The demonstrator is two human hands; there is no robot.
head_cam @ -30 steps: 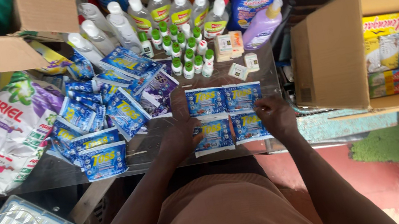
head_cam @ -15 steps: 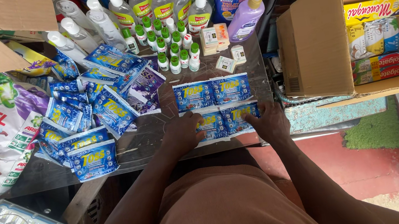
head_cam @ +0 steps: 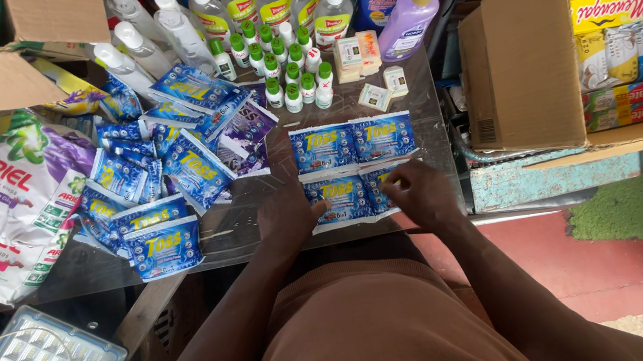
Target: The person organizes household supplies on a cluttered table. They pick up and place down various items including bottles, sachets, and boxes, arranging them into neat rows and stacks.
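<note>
Fingers of both hands, left hand (head_cam: 285, 213) and right hand (head_cam: 419, 193), press flat on a strip of blue sachets (head_cam: 354, 168) near the tabletop (head_cam: 244, 235) front edge; the right pinches one lower sachet's corner.

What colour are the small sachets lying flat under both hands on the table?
The small flat sachets are blue with yellow lettering and white edges, under the left hand and right hand; head view.

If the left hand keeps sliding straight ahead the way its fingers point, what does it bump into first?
Probably the upper row of blue sachets, just beyond the left hand. Farther along that line stand the small green-capped bottles, though depth is hard to judge.
</note>
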